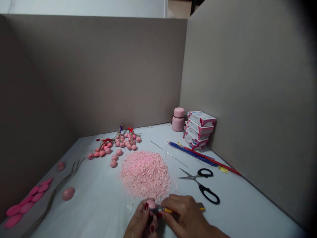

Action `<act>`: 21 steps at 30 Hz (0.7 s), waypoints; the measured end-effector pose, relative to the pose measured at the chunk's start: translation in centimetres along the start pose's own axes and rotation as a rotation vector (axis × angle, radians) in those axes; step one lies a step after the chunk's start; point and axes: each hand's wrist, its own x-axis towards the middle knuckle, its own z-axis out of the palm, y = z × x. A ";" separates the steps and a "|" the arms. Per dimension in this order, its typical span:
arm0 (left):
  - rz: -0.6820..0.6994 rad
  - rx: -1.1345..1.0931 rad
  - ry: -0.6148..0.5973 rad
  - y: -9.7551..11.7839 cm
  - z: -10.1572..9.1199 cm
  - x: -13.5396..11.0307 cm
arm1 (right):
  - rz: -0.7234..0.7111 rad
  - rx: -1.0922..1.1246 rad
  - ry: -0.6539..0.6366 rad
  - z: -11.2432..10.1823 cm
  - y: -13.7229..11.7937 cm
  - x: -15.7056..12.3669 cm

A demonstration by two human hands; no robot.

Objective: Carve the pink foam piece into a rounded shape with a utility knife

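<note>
At the near edge of the table, my left hand (140, 219) is closed around a small pink ball (150, 203), its fingers below and beside it. My right hand (184, 211) grips a yellow craft knife (168, 210), and the tail of its handle sticks out to the right. The blade end meets the ball near my left thumb; the exact contact is hard to make out. Just beyond both hands lies a heap of pale pink shavings (146, 173). Open scissors (195, 178) with black handles rest to the right of the heap.
Bunches of pink balls (126, 140) tied with stems and ribbon sit behind, with loose balls (114, 163) nearby. Bright pink oval pieces (27, 200), dry stems (53, 196) and a larger ball (68, 193) lie left. A pink flask (178, 119) and stacked boxes (199, 130) stand back right.
</note>
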 end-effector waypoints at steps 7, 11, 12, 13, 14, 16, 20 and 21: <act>0.520 0.668 0.117 0.4 0.6 -1.3 | 0.112 0.055 0.063 -0.1 1.1 -0.1; 0.680 1.198 0.117 1.2 1.2 -2.6 | 0.170 0.050 0.130 -0.3 2.5 0.0; 0.697 1.298 0.102 1.2 1.3 -2.7 | 0.178 0.041 0.129 -0.4 2.7 0.0; 0.717 1.398 0.087 1.1 1.4 -2.7 | 0.183 0.032 0.128 -0.4 2.9 0.0; 0.739 1.495 0.078 1.1 1.5 -2.7 | 0.186 0.023 0.130 -0.4 3.0 0.0; 0.778 1.665 0.054 0.9 1.6 -2.5 | 0.187 0.009 0.142 -0.4 3.1 0.0; 0.750 1.765 -0.018 0.7 1.7 -2.5 | 0.190 -0.013 0.131 -0.2 3.4 0.0; 0.727 1.728 -0.026 0.6 1.6 -2.5 | 0.190 -0.015 0.130 -0.1 3.4 0.0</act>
